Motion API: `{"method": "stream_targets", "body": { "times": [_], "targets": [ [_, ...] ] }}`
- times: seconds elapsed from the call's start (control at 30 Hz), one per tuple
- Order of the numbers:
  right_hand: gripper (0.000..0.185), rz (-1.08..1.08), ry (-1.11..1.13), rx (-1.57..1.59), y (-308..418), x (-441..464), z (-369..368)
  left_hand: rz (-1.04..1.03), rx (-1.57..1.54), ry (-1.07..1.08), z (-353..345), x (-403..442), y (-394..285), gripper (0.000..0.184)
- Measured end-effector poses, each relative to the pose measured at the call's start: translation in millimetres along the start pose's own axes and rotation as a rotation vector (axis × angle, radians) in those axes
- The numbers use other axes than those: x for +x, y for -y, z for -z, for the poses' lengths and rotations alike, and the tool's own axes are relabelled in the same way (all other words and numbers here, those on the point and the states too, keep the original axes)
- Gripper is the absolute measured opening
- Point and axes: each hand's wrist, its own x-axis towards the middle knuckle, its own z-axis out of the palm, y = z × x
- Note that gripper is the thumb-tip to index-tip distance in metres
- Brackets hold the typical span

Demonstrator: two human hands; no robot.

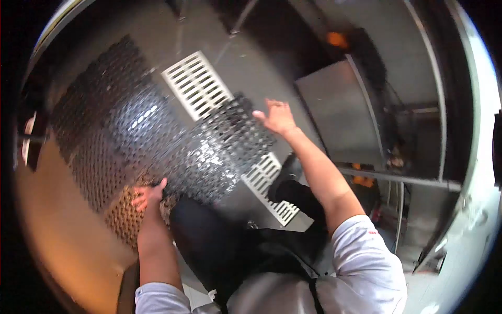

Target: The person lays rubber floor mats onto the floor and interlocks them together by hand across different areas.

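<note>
A black rubber floor mat [157,141] full of holes lies over the floor, its surface wet and shiny in places. My left hand [149,196] is at the mat's near left part, which looks brownish in the light, with thumb and fingers spread over it. Beside the mat's right edge is my right hand [278,118], fingers apart and nothing held. Its thumb is close to the edge; whether it touches, I cannot tell. Part of the mat covers a white slotted drain grate [197,83], and a second white grate [269,186] shows nearer to me.
A metal panel [342,107] stands on the right, with steel rails and shelving around it. My dark shoe [287,178] rests by the near grate. Brownish floor [57,209] stretches along the left side.
</note>
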Motion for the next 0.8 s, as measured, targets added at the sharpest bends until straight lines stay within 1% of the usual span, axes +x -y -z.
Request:
{"method": "stream_targets", "body": {
  "times": [0.03, 0.07, 0.1, 0.13, 0.17, 0.2, 0.23, 0.27, 0.3, 0.33, 0.4, 0.43, 0.5, 0.57, 0.67, 0.7, 0.73, 0.77, 0.8],
  "targets": [
    [0.073, -0.082, 0.009, -0.040, -38, -11, 25, -0.007, 0.045, -0.009, 2, -7, -1, 0.155],
    [0.065, -0.177, -0.035, -0.032, -60, -32, 66, -0.005, 0.088, -0.025, 6, -12, -1, 0.152],
    [0.046, -0.127, -0.288, -0.088, -109, -44, 67, -0.017, 0.092, -0.033, 3, -12, -3, 0.149],
    [0.043, -0.143, -0.414, -0.182, -143, -58, 79, -0.020, 0.095, -0.042, 0, -9, -3, 0.147],
    [0.042, -0.272, -0.364, -0.261, -162, -72, 103, -0.015, 0.096, -0.051, -5, -1, 0, 0.145],
    [0.041, -0.343, -0.353, -0.291, -192, -78, 116, -0.041, 0.127, -0.057, -19, 23, 7, 0.143],
    [0.041, -0.381, -0.388, -0.247, -213, -88, 131, -0.070, 0.161, -0.064, -40, 54, 11, 0.141],
    [0.041, -0.403, -0.447, -0.263, -234, -93, 140, -0.057, 0.145, -0.019, -9, 11, 6, 0.139],
    [0.043, -0.446, -0.445, -0.250, -249, -94, 151, -0.043, 0.130, 0.026, 30, -43, 0, 0.137],
    [0.045, -0.493, -0.452, -0.230, -262, -91, 160, -0.062, 0.141, 0.033, 32, -48, -5, 0.140],
    [0.047, -0.512, -0.509, -0.219, -284, -77, 166, -0.078, 0.185, 0.034, 34, -47, -1, 0.144],
    [0.049, -0.534, -0.503, -0.190, -288, -67, 168, -0.046, 0.174, 0.029, 33, -49, -3, 0.144],
    [0.055, -0.569, -0.519, -0.136, -291, -49, 175, -0.062, 0.091, 0.040, 22, -32, -2, 0.145],
    [0.057, -0.562, -0.536, -0.142, -307, -22, 175, -0.060, 0.027, 0.042, 13, -12, 2, 0.145],
    [0.060, -0.588, -0.547, -0.121, -320, 10, 184, -0.036, 0.003, 0.033, 10, -11, -1, 0.146],
    [0.061, -0.539, -0.549, -0.093, -319, 16, 192, -0.028, -0.007, 0.038, 9, -12, -2, 0.146],
    [0.063, -0.484, -0.585, -0.148, -351, 35, 185, -0.017, -0.017, 0.039, 10, -13, -3, 0.147],
    [0.064, -0.513, -0.532, -0.073, -341, 41, 198, -0.003, -0.027, 0.044, 12, -15, -3, 0.148],
    [0.069, -0.463, -0.603, -0.153, -386, 65, 183, 0.012, -0.036, 0.053, 14, -17, -3, 0.148]
  ]
}}
